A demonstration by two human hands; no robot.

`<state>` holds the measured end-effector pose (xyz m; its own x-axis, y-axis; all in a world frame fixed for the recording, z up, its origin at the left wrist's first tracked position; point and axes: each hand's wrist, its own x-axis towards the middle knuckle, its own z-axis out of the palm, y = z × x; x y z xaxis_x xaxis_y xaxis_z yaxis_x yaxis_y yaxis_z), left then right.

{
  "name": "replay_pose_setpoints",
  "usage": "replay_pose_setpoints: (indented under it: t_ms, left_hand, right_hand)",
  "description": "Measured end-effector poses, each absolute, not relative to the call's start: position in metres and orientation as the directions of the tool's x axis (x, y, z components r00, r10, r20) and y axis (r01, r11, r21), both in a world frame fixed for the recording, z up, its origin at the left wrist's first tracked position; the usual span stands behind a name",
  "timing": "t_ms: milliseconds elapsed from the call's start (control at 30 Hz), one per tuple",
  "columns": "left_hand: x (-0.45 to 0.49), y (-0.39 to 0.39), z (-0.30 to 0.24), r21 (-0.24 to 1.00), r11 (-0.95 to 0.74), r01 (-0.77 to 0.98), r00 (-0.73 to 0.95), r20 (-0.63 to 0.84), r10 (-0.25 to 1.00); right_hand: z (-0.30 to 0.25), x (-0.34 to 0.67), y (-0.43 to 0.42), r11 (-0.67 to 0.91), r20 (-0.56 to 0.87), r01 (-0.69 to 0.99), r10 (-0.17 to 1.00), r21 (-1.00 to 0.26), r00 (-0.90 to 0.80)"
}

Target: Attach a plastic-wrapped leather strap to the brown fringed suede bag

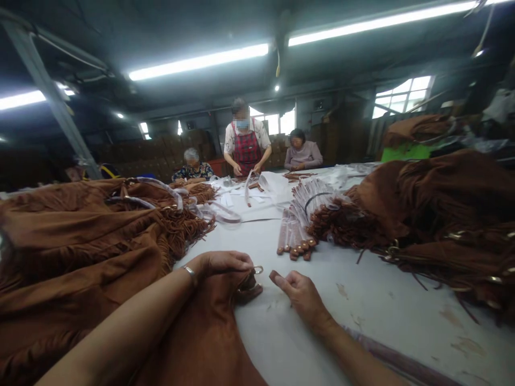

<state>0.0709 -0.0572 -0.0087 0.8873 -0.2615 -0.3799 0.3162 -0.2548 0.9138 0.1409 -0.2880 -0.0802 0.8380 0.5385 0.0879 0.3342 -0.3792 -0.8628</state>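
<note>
The left hand (225, 264) pinches a metal ring (258, 269) at the top corner of a brown suede piece (209, 332) lying under its forearm. Just beside it, the right hand (300, 292) rests on the white table (370, 305), fingers loosely curled, holding nothing. Beyond the right hand lies a bundle of wrapped straps (295, 236); fringed suede piles (80, 241) flank both hands.

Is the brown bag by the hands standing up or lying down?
Lying down. The brown bag lies flat on the white table, and the left hand pinches its metal ring.
</note>
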Motion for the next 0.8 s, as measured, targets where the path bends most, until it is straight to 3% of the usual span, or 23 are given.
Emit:
replay_pose_setpoints:
  t_ms: [100,200,333,433,600,800]
  left_hand:
    - [0.064,-0.066,-0.005,0.898,-0.325,0.296,0.896,-0.379,-0.231]
    - [0.054,-0.08,-0.011,0.866,-0.434,0.249,0.938,-0.327,-0.114]
    - [0.035,-0.106,-0.027,0.783,-0.605,0.143,0.988,-0.076,0.135]
    - [0.025,-0.121,-0.036,0.699,-0.707,0.102,0.962,0.112,0.249]
    - [0.026,-0.131,-0.047,0.628,-0.774,0.085,0.912,0.264,0.314]
    - [0.027,-0.127,-0.056,0.62,-0.782,0.061,0.891,0.319,0.322]
  right_hand:
    - [-0.081,0.146,-0.287,-0.218,0.072,0.222,0.539,-0.95,0.839]
    - [-0.08,0.147,-0.287,-0.162,0.061,0.18,0.559,-0.97,0.827]
    - [-0.078,0.145,-0.288,-0.144,0.049,0.177,0.625,-0.974,0.779]
    - [-0.078,0.14,-0.288,-0.135,0.086,0.227,0.652,-0.965,0.754]
    - [-0.074,0.13,-0.287,-0.141,0.138,0.313,0.681,-0.939,0.719]
    - [-0.062,0.128,-0.287,-0.122,0.038,0.172,0.699,-0.978,0.714]
